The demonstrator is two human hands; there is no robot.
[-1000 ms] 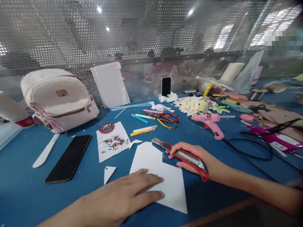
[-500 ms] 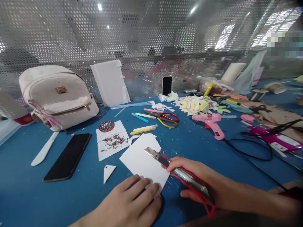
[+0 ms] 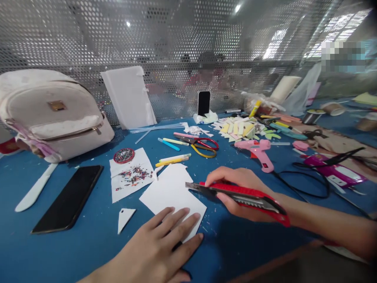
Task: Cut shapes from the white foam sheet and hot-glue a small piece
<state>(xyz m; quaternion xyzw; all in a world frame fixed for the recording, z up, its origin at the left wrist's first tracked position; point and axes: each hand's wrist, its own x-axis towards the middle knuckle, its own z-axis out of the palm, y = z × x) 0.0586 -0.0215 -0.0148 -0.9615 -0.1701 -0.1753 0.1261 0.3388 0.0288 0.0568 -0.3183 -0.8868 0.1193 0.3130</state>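
A white sheet [image 3: 167, 188] with a notched top edge lies on the blue table. My left hand [image 3: 160, 245] rests on its lower part, fingers spread. Over the sheet's right side, my right hand [image 3: 243, 192] is closed around a red utility knife [image 3: 250, 196], whose metal blade points left. Left of the sheet lies a small white triangular piece [image 3: 125, 218] with a dark hole. Behind that, a white paper [image 3: 132, 192] carries colourful bits and a small red-rimmed dish [image 3: 124, 155]. Yellow and green pens [image 3: 172, 160] lie just beyond the sheet.
A black phone [image 3: 69, 198], white plastic knife [image 3: 37, 188] and pale backpack [image 3: 53, 114] are at left. Scissors [image 3: 206, 147] and paper scraps [image 3: 235, 127] lie further back. A pink glue gun [image 3: 259, 151] with its black cable and a magenta power strip [image 3: 335, 171] are at right.
My right hand has turned the knife flatter, showing its red side, and lifted slightly. My left hand's fingers are more spread. The view has shifted, so most objects appear further left.
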